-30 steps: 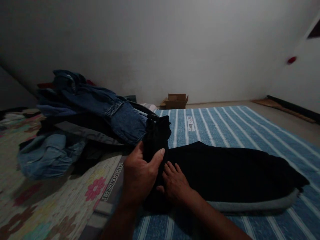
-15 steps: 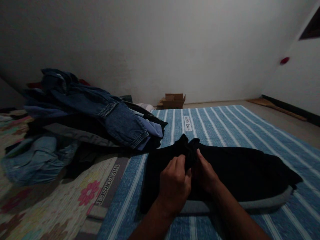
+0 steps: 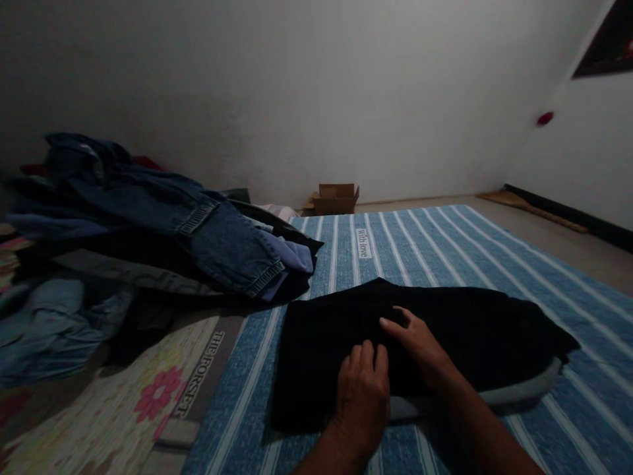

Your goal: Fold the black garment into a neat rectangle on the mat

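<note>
A folded black garment [image 3: 316, 356] with a grey strip along its near edge lies flat on the blue striped bedding. My left hand [image 3: 363, 386] rests on its near middle part, fingers bent and slightly apart, fingertips touching the cloth. Just to the right, my right hand [image 3: 422, 343] is over the same garment with thumb and fingers spread and nothing gripped between them. The garment's dark surface hides its finer folds.
Blue striped bedding [image 3: 425, 244] spreads under the garment. To the left is a heap of clothes with denim jeans [image 3: 198, 224] on top and light-blue denim [image 3: 59, 316] beside it. A floral blanket [image 3: 113, 389] lies near left. A cardboard box [image 3: 336, 199] stands by the wall.
Both hands have let go of the bunched black cloth, and its raised folds have dropped nearly flat. My left hand has moved slightly nearer; the view has shifted a little right.
</note>
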{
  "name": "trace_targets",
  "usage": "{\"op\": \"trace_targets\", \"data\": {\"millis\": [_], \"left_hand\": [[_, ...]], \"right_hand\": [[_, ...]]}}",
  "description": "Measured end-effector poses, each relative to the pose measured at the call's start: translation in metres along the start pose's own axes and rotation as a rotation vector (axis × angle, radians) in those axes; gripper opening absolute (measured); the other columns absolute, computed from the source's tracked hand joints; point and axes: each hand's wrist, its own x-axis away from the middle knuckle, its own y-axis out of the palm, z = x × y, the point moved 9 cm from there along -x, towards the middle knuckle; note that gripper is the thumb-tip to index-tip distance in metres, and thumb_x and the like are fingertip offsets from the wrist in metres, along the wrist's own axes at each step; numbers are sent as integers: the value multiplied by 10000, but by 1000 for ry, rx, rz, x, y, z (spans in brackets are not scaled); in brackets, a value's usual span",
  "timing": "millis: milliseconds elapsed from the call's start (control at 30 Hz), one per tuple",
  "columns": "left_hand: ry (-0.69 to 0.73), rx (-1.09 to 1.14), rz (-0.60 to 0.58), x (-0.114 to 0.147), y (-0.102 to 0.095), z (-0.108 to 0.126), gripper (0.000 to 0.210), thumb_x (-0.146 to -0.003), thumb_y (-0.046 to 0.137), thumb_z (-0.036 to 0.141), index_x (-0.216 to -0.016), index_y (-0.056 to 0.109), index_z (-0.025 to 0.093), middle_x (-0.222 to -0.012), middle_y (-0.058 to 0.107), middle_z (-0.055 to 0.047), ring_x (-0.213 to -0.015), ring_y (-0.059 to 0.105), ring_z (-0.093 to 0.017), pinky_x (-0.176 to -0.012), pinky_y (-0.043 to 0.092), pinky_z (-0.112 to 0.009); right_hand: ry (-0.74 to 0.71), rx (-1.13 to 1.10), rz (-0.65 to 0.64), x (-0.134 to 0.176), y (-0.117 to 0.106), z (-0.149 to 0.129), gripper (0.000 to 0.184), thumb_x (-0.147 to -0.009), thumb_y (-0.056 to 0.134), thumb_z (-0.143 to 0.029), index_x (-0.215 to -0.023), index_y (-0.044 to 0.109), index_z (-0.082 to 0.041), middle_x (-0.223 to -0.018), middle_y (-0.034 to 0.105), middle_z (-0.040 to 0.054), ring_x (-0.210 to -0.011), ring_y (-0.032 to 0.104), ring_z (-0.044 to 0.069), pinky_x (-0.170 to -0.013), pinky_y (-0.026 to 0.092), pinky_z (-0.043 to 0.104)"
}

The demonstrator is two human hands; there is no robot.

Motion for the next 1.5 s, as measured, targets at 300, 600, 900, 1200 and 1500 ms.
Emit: {"op": "trace_targets", "data": {"millis": [300, 600, 900, 1200, 1500], "left_hand": [[139, 193, 339, 27, -37, 24, 186, -848, 454, 148, -954, 607, 150, -1041, 656, -92, -928, 587, -254, -751, 500, -392], [292, 280, 271, 47, -22, 24, 227, -845, 420, 111, -932, 624, 160, -1035, 676, -92, -938, 626, -215, -780, 525, -338], [301, 242, 352, 57, -32, 24, 255, -851, 408, 124, -970, 633, 147, -1064, 687, -104, -1001, 633, -206, -811, 523, -321], [242, 302, 252, 52, -30, 34, 253, -852, 427, 172, -1017, 616, 136, -1141, 666, -112, -1073, 606, -224, -888, 507, -369], [93, 177, -3, 61, 6, 25, 549, -808, 603, 435, -1254, 511, 128, -1206, 633, -125, -991, 636, -244, -822, 540, -351]], "right_hand": [[14, -109, -87, -8, 3, 14, 472, -531, 775, -259, -952, 601, -137, -805, 694, 46, -736, 648, 209, -670, 492, 299], [-11, -179, -77, -11, 4, 16, 480, -513, 770, -231, -957, 603, -154, -797, 698, 48, -745, 659, 234, -684, 505, 324], [-2, -175, -25, -8, 0, 17, 667, -500, 767, -234, -1119, 529, -161, -901, 696, 65, -860, 660, 258, -725, 518, 324], [9, -12, 18, 10, -3, -8, 788, -550, 769, -261, -1273, 484, -137, -906, 694, 70, -863, 659, 253, -702, 529, 305], [22, -56, -21, 20, 2, -21, 887, -592, 782, -286, -1386, 398, -187, -971, 701, 90, -903, 664, 288, -722, 543, 350]]}}
